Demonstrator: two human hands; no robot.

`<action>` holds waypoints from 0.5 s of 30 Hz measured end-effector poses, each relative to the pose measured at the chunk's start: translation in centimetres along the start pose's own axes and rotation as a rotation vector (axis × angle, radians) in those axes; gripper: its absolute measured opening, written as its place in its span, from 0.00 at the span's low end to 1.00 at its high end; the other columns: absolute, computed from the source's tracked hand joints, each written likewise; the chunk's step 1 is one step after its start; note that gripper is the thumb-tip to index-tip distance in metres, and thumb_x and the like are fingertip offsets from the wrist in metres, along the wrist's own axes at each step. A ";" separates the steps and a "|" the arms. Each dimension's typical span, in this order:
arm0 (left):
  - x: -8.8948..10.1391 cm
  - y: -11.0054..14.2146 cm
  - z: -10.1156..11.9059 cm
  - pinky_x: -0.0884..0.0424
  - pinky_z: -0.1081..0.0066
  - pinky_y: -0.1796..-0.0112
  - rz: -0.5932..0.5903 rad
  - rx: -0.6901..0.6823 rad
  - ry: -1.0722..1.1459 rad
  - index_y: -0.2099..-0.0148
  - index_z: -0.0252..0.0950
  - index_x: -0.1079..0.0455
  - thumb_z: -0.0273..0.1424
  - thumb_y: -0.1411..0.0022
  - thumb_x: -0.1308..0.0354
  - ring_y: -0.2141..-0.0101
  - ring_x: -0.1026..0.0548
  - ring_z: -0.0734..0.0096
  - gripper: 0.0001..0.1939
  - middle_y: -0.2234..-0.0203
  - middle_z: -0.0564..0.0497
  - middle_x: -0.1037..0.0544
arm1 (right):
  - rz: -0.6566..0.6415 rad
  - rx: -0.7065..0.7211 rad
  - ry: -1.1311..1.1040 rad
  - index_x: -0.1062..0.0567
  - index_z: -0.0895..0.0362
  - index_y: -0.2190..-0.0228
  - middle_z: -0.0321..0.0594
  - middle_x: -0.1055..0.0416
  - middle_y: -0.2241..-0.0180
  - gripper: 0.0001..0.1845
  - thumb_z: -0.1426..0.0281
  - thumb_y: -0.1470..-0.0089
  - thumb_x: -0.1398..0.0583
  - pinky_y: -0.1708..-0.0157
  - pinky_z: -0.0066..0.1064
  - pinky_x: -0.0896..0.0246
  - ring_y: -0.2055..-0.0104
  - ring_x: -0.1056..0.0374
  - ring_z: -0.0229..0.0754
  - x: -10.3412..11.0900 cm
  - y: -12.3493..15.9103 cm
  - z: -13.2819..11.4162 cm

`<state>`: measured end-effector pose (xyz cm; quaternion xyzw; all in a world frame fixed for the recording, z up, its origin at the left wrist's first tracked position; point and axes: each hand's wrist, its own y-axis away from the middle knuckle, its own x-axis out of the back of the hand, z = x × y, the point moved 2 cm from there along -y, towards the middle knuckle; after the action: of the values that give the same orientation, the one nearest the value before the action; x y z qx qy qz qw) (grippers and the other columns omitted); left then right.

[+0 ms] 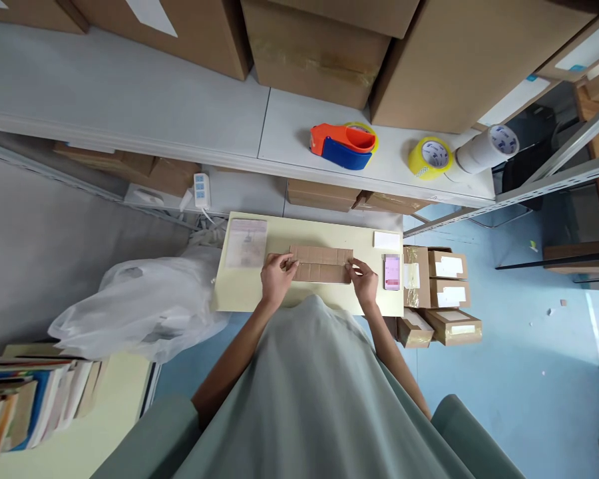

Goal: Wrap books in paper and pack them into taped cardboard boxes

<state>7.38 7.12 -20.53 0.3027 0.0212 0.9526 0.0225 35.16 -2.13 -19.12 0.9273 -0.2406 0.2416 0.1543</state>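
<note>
A flat piece of brown cardboard (321,264), creased across and with a seam along its length, lies on the pale yellow table (249,293) in front of me. My left hand (277,276) pinches its left end between thumb and fingers. At the opposite end my right hand (363,279) grips the edge in the same way. To the left of the cardboard is a clear plastic sleeve or sheet (246,243). A phone with a lit pink screen (392,272) rests to the right of my right hand, below a small white card or box (387,240).
Above the table, a grey shelf bears an orange and blue tape dispenser (343,145), a yellow tape roll (430,158), white rolls (489,148) and large cartons (319,60). Small boxes (446,293) are stacked at right. A white plastic bag (144,303) bulges at left, near a power strip (202,191).
</note>
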 end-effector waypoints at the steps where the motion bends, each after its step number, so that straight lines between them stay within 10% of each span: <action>1: -0.1 -0.1 0.0 0.17 0.61 0.50 -0.003 0.036 0.025 0.50 0.40 0.17 0.33 0.35 0.30 0.60 0.17 0.63 0.11 0.57 0.47 0.20 | -0.007 0.003 0.009 0.14 0.52 0.52 0.46 0.14 0.47 0.21 0.52 0.35 0.35 0.54 0.41 0.15 0.55 0.14 0.52 0.0 0.0 -0.2; 15: -0.7 -0.6 -0.2 0.21 0.60 0.49 -0.009 0.143 0.015 0.54 0.38 0.18 0.31 0.38 0.32 0.59 0.19 0.61 0.10 0.56 0.45 0.20 | 0.009 -0.090 0.141 0.21 0.50 0.58 0.44 0.14 0.52 0.15 0.56 0.42 0.40 0.60 0.39 0.21 0.58 0.15 0.53 -1.4 -0.4 -1.5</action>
<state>7.89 7.66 -21.11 0.2962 0.0905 0.9508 0.0050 33.72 -0.65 -18.65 0.8991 -0.2439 0.2958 0.2113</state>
